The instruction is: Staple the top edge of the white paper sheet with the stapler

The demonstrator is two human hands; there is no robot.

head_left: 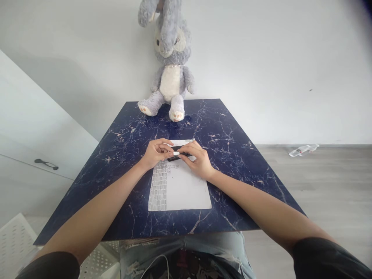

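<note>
A small white piece [176, 153] is pinched between the fingertips of my left hand [157, 153] and my right hand [197, 158], which nearly meet. Just behind and under the fingers lies a flat black object [173, 158], partly covered by them. It rests over the upper part of a white paper sheet [187, 190]. Dense writing or marks run down the sheet's left side, too small to read. The fingers of both hands are bent and closed around the white piece's ends.
A large grey plush rabbit [171, 83] sits at the back of the dark blue marbled table [232, 155], against the wall. White perforated baskets [17, 240] stand at the lower left, and a clear plastic item [303, 150] lies on the floor at right.
</note>
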